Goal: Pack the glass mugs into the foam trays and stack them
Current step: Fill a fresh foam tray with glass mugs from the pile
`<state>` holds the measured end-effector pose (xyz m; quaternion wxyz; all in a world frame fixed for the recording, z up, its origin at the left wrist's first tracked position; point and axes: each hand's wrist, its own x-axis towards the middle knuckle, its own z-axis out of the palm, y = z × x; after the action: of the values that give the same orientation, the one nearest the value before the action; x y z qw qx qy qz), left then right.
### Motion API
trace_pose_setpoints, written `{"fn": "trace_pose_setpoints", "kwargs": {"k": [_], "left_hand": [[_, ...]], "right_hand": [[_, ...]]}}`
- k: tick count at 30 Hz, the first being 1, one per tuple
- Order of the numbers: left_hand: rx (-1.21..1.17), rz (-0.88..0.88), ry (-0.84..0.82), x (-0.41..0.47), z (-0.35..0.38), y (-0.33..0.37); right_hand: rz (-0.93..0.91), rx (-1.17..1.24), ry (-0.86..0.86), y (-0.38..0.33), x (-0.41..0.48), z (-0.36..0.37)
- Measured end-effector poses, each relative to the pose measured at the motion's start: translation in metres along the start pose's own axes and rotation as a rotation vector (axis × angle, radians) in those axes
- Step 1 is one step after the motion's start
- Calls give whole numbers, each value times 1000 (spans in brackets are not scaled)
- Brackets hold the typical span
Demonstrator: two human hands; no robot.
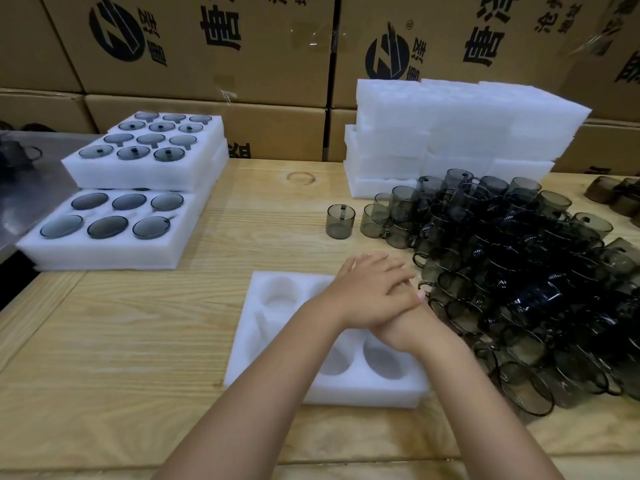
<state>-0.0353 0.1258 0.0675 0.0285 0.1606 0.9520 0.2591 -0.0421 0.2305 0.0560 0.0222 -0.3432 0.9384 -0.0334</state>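
An empty white foam tray with round pockets lies on the wooden table in front of me. Both my hands rest together above it, holding no mug. My left hand lies across my right hand, fingers fairly straight. A big heap of smoky grey glass mugs fills the table to the right, and one mug stands alone beside it. At the left sits a filled foam tray with a second filled tray stacked askew on it.
A tall stack of empty white foam trays stands behind the mug heap. A few brown glass mugs sit at the far right edge. Printed cardboard boxes wall off the back of the table.
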Motion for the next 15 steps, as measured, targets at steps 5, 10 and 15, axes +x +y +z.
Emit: {"fn": "trace_pose_setpoints", "kwargs": {"k": [5,10,15], "left_hand": [[12,-33,17,-1,15,-11],[55,-75,21,-2,16,-9],[67,-151,99,-15,7,-9]], "right_hand": [[48,-75,-109,-3,1,2],[61,-177,-94,-5,3,2],[89,-46,38,-9,-14,-4]]}}
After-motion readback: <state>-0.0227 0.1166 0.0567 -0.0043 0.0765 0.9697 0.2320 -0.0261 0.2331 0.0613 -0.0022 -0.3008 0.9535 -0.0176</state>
